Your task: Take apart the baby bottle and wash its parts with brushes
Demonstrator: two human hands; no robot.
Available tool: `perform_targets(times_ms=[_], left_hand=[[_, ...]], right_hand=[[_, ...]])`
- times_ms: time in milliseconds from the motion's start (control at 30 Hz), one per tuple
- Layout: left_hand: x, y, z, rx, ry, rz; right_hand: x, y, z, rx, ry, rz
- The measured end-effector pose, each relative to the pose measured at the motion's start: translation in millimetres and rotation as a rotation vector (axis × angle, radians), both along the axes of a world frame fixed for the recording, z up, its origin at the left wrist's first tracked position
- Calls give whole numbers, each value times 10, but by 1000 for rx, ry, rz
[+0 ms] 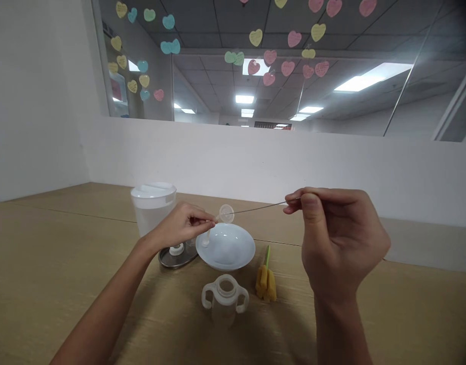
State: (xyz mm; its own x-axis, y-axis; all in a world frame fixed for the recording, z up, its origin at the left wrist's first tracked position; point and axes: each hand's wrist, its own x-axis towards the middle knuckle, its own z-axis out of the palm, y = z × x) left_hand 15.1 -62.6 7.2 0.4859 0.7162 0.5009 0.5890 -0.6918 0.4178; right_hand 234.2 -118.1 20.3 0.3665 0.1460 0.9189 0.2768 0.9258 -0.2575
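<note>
My left hand (pixel 191 221) pinches a small translucent piece with a round disc (pixel 227 213), above a white bowl (pixel 233 248). Between the fingertips of my right hand (pixel 337 233) is the end of a thin wire rod (pixel 259 207), which runs left to the disc. Whether its tip passes into the piece is too small to tell. Below the bowl stands an open bottle with two handles (pixel 224 299). A yellow sponge brush with a green handle (pixel 266 281) lies to the bottle's right.
A white lidded container (pixel 147 213) stands behind my left forearm. Beside the bowl, a metal tray (pixel 174 261) holds a small white ring-shaped part (pixel 176 249). A white wall and a window with heart-shaped notes rise behind the table (pixel 58 263).
</note>
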Motion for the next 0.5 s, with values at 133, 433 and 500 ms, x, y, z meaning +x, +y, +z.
perform_targets(times_ms=[133, 433, 500], left_hand=[[1, -39, 12, 1, 0, -5], [-35, -53, -2, -9, -3, -10], [-32, -61, 1, -11, -3, -12]], right_hand=[[10, 21, 7, -43, -15, 30], [81, 76, 18, -27, 82, 70], [75, 67, 20, -25, 85, 66]])
